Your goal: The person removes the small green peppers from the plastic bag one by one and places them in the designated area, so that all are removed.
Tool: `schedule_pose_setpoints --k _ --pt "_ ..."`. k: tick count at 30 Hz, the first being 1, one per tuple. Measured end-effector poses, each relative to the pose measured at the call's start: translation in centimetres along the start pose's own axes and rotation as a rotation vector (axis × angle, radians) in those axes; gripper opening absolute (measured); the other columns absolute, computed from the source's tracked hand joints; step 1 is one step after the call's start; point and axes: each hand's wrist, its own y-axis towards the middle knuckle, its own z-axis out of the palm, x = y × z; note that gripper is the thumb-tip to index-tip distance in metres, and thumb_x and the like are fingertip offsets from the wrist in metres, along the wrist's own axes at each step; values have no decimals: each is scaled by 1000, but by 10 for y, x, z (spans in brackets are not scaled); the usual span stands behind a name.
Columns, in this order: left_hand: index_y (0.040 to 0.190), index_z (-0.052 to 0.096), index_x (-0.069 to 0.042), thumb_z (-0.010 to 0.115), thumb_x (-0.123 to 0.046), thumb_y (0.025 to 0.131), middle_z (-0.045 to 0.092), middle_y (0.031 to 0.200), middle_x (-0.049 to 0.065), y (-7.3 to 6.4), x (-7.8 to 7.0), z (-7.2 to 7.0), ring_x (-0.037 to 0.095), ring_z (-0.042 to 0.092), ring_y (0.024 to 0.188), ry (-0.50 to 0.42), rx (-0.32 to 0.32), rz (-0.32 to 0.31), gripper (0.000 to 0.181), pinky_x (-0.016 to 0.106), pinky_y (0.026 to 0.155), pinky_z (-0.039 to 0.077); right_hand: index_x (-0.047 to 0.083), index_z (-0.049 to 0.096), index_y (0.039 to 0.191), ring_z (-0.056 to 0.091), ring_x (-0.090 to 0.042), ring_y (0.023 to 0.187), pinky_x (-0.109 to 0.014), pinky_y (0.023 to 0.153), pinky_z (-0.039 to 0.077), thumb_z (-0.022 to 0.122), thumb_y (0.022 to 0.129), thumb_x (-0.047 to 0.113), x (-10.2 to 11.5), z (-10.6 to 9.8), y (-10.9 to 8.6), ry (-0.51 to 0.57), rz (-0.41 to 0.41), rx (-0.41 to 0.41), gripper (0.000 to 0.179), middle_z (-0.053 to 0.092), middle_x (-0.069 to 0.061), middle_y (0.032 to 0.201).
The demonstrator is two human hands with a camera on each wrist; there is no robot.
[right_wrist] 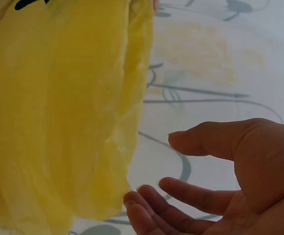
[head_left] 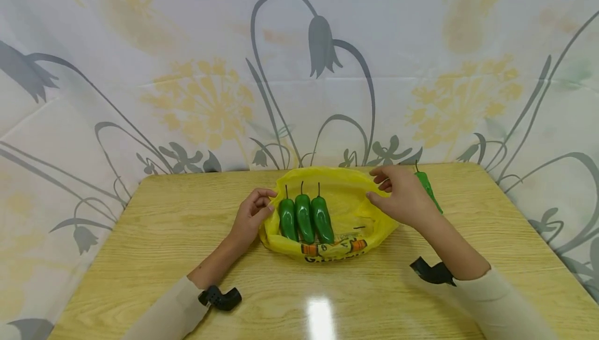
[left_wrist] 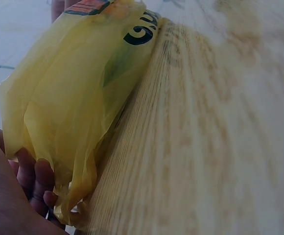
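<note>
A yellow plastic bag (head_left: pixel 343 186) lies with its mouth wide on the table, dark lettering and an orange print along its front. Inside, toward its left side, three glossy green chili peppers (head_left: pixel 304 219) lie side by side with stems pointing away. My left hand (head_left: pixel 248 215) pinches the bag's left rim; the left wrist view shows its fingers (left_wrist: pixel 43 172) against the crumpled plastic. At the right rim hovers my right hand (head_left: pixel 404 194), thumb and fingers apart with nothing between them. Just beyond it, another green pepper (head_left: pixel 428 192) lies on the table, partly hidden by that hand.
The light wooden table (head_left: pixel 178 225) reaches back to a white cloth backdrop (head_left: pixel 299 111) with grey and yellow flowers. Black wrist straps (head_left: pixel 220 298) sit at both sleeve cuffs. A bright light reflection shows on the table's front.
</note>
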Motion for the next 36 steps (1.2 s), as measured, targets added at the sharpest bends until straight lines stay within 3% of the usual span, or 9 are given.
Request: schedule_pose_setpoints --k 7,22,36 --pt "131 56 8 56 -2 104 57 88 4 -1 1 0 12 52 76 -1 0 11 28 24 75 46 -6 63 135 66 -41 107 -56 95 55 76 96 10 9 19 1 23 -64 -12 44 66 -22 122" --pt "131 57 8 55 -1 104 58 86 3 1 1 1 11 52 73 -1 10 20 28 23 74 47 -5 60 140 69 -39 107 -53 94 58 81 95 18 17 60 2 97 -114 122 55 67 -23 126" --pt "132 56 8 55 -2 104 58 87 4 0 1 -1 11 54 74 -8 12 5 29 22 73 48 -1 51 153 68 -27 101 -41 84 60 86 91 30 26 84 0 9 -46 236 78 64 -19 129"
